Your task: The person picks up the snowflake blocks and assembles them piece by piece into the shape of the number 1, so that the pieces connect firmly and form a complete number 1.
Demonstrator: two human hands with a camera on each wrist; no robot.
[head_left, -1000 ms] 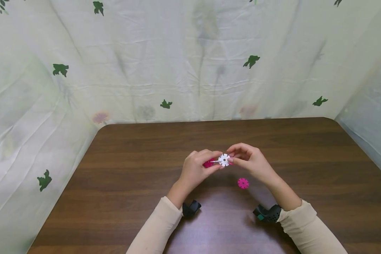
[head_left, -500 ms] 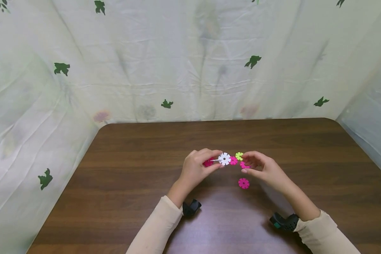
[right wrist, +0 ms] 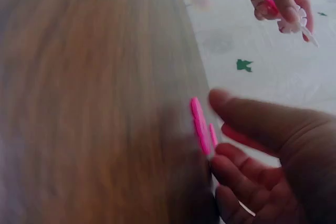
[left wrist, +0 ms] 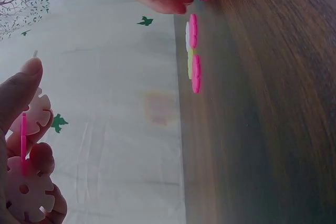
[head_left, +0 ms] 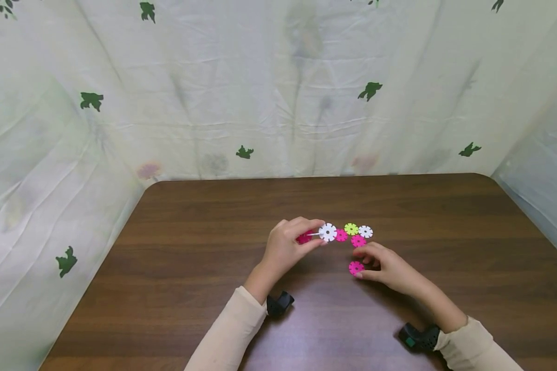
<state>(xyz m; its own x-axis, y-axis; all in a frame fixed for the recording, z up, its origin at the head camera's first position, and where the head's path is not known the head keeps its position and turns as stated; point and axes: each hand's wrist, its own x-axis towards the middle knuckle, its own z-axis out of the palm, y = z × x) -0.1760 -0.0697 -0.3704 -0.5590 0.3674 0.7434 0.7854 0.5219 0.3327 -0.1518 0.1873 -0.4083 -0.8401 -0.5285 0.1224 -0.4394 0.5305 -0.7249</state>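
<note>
In the head view my left hand (head_left: 285, 245) pinches small notched plastic discs slotted together: a white disc (head_left: 327, 232) at its fingertips and a pink disc (head_left: 304, 238) partly behind the fingers. The left wrist view shows another whitish disc (left wrist: 30, 190) lower in that hand, with a pink one (left wrist: 23, 140) edge-on between. My right hand (head_left: 390, 265) is over the nearest pink disc (head_left: 354, 268) on the table, its thumb overlapping the rim. In the right wrist view, a gap separates thumb and fingers, with pink discs (right wrist: 199, 124) beyond them.
Behind the right hand lie a pink disc (head_left: 358, 240), a white disc (head_left: 365, 231), a lime disc (head_left: 350, 229) and another pink disc (head_left: 341, 235), grouped closely. They are on the brown wooden table (head_left: 204, 268). A pale curtain (head_left: 260, 77) hangs behind its far edge.
My right hand has left the discs in the left hand, moved right over the small group, then nearer to the front pink disc. The left hand stays in place.
</note>
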